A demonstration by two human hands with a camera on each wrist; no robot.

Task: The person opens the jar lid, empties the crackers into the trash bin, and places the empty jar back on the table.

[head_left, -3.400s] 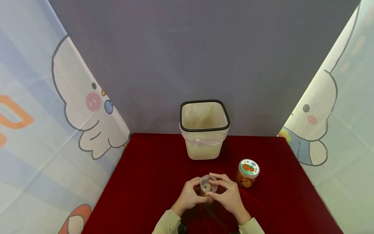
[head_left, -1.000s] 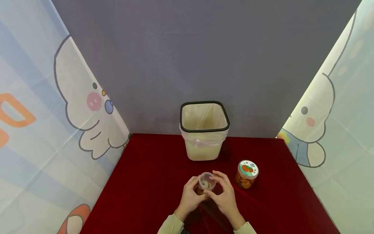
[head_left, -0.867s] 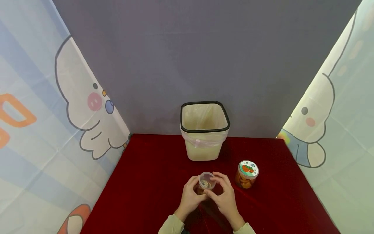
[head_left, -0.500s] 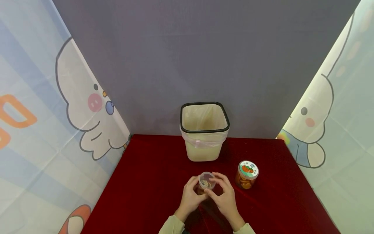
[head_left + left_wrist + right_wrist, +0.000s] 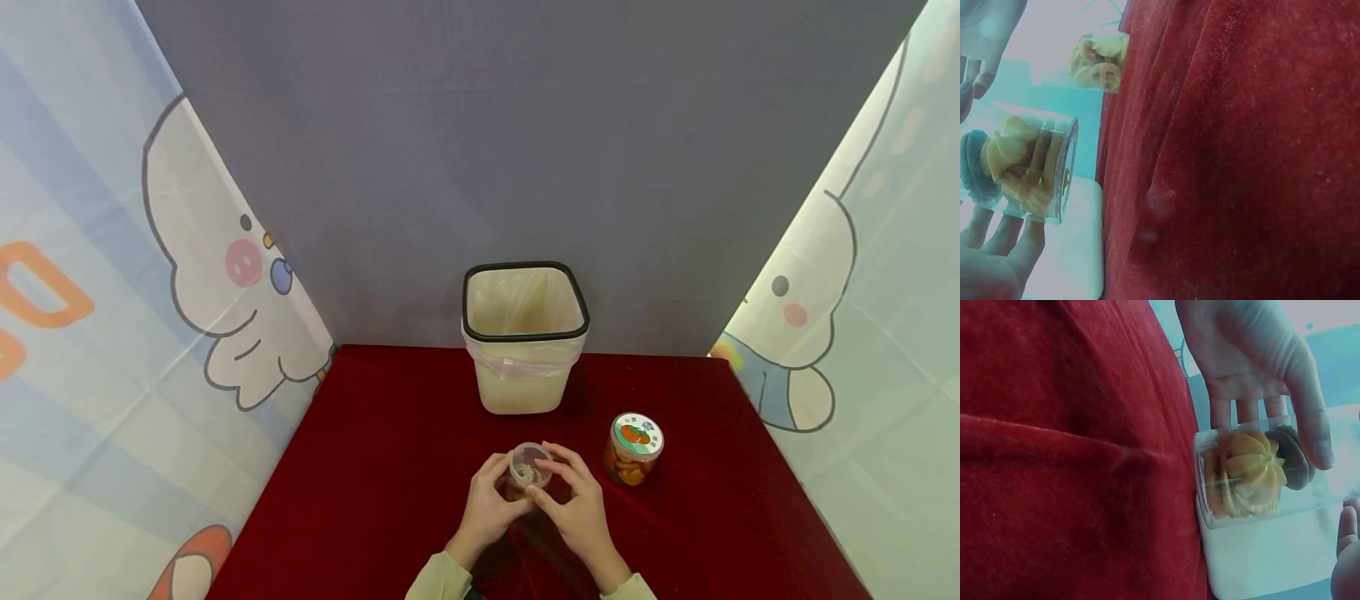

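Note:
Both hands hold a clear plastic cookie jar [image 5: 530,467] just above the red cloth, in front of the bin. My left hand [image 5: 483,508] grips the jar's body, fingers behind it and thumb in front. My right hand [image 5: 579,510] pinches around the top rim with thumb and fingers. Through the jar wall in the right wrist view show a yellow swirled cookie [image 5: 1250,465] and a dark round cookie [image 5: 1294,457]. Whether a clear lid sits on the jar, I cannot tell.
A second cookie jar [image 5: 634,448], its white lid printed with orange fruit, stands at the right. A cream bin [image 5: 522,387] with a black rim and a bag liner stands behind the hands. Grey and cartoon-printed cloth walls enclose the red-covered table [image 5: 390,467].
Since 3.4 seconds ago the head view has tilted slightly, and both hands appear a little higher with the jar. Over the last second, the right fingers shift slightly at the rim.

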